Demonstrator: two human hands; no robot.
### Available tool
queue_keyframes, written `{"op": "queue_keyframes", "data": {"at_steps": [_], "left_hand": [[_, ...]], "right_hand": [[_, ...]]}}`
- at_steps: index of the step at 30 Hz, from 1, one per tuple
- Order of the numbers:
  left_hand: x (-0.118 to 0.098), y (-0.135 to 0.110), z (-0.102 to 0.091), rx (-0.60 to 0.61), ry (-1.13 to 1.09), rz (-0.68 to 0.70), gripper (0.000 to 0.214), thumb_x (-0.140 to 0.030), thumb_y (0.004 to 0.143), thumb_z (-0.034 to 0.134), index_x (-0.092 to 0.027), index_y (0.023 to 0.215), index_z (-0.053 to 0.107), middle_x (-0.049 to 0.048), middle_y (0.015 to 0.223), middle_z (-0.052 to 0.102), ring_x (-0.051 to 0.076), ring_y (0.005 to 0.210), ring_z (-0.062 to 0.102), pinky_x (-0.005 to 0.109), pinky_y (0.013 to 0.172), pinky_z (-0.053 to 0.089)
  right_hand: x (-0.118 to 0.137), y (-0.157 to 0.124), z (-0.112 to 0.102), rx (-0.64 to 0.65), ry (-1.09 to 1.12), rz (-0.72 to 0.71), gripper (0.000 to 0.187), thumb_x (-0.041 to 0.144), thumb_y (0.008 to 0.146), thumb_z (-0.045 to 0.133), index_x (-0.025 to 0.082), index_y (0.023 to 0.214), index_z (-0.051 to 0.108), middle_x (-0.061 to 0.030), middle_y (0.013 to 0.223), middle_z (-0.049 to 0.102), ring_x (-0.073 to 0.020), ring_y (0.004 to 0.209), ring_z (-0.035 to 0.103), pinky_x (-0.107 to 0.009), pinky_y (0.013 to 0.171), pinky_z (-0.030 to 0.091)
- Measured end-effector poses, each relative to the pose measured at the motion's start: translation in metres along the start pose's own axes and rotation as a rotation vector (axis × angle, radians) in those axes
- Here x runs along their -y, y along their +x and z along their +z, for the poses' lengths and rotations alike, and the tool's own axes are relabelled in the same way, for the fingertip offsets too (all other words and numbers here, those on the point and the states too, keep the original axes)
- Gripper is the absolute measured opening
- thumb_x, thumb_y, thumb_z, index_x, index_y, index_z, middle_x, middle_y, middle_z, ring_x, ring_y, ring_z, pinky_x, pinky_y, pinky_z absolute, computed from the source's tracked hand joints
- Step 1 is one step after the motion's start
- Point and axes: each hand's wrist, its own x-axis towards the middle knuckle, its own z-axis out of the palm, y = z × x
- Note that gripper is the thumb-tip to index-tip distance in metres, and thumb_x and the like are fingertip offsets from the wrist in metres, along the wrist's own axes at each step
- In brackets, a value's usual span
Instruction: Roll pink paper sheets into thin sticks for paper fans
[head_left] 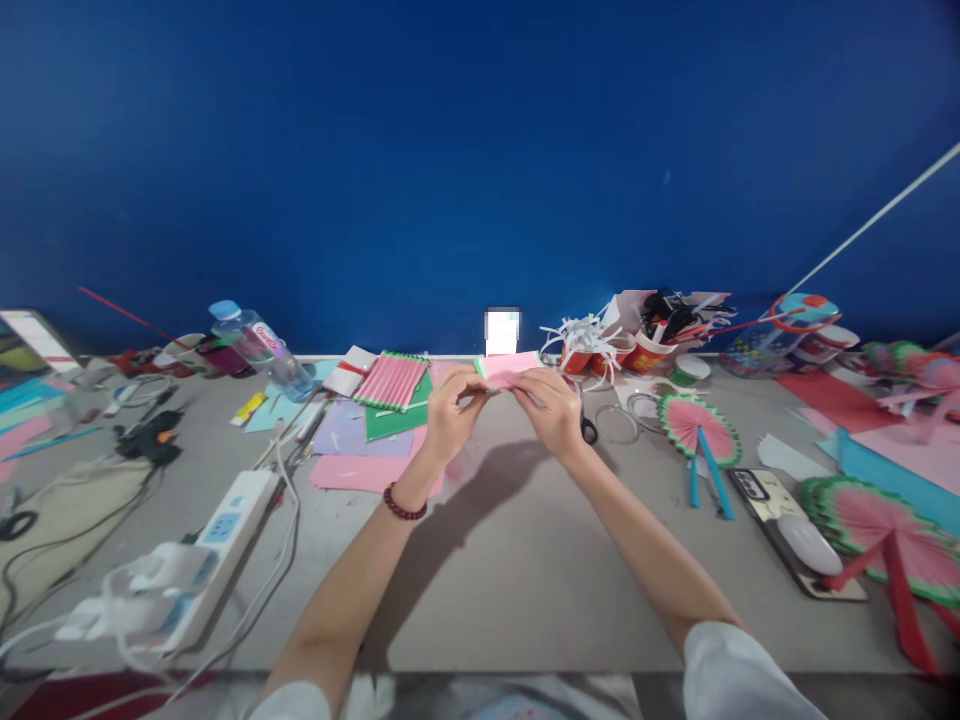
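Note:
Both hands are raised over the middle of the grey table (510,560) and pinch a folded pink paper strip with a green edge (507,368). My left hand (452,410) grips its left end with fingers closed; a dark red bead bracelet sits on that wrist. My right hand (553,408) holds the right end from above, fingers closed. Just behind and left lies a pleated pink sheet (391,381) on green paper. Black scissors (588,428) lie right of my right hand.
A water bottle (259,347), a power strip (217,545) with cables and a glue gun (150,438) lie at left. Finished pink paper fans (697,425) (877,520), a phone (787,520), paper cups with scraps (622,345) and coloured sheets fill the right.

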Motion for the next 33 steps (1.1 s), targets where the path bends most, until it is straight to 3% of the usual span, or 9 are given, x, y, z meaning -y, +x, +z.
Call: {"op": "queue_keyframes", "data": {"at_steps": [8, 25, 29, 33], "left_hand": [[0.0008, 0.0009, -0.0009, 0.060, 0.042, 0.030, 0.006, -0.021, 0.082, 0.062, -0.016, 0.079, 0.062, 0.0038, 0.083, 0.056, 0.011, 0.078, 0.058, 0.020, 0.064, 0.053], [0.0044, -0.0007, -0.0002, 0.060, 0.069, 0.062, 0.004, -0.018, 0.081, 0.063, -0.017, 0.077, 0.061, 0.0034, 0.084, 0.056, 0.011, 0.078, 0.059, 0.020, 0.063, 0.052], [0.0011, -0.0001, 0.0004, 0.105, 0.204, 0.121, 0.002, -0.018, 0.083, 0.059, -0.018, 0.083, 0.061, 0.0042, 0.086, 0.056, 0.014, 0.085, 0.058, 0.027, 0.073, 0.053], [0.0007, -0.0010, 0.0023, 0.116, 0.420, 0.240, 0.010, -0.021, 0.084, 0.059, -0.020, 0.093, 0.063, 0.0094, 0.108, 0.054, 0.020, 0.101, 0.053, 0.036, 0.084, 0.050]], "right_hand": [[-0.0018, 0.0006, 0.0010, 0.016, -0.032, 0.032, 0.015, 0.021, 0.087, 0.054, 0.023, 0.089, 0.069, -0.0060, 0.085, 0.070, -0.0210, 0.086, 0.063, -0.039, 0.081, 0.051], [-0.0063, -0.0033, 0.0014, 0.024, -0.014, 0.047, 0.014, 0.022, 0.086, 0.055, 0.023, 0.085, 0.068, -0.0060, 0.082, 0.068, -0.0207, 0.084, 0.062, -0.038, 0.079, 0.050], [-0.0070, -0.0033, 0.0019, 0.036, -0.038, 0.036, 0.015, 0.021, 0.086, 0.055, 0.022, 0.081, 0.068, -0.0056, 0.075, 0.066, -0.0198, 0.078, 0.060, -0.036, 0.073, 0.050], [-0.0058, -0.0035, 0.0026, 0.059, -0.036, 0.011, 0.016, 0.018, 0.086, 0.053, 0.022, 0.082, 0.069, -0.0057, 0.075, 0.066, -0.0195, 0.077, 0.060, -0.034, 0.071, 0.050]]}}
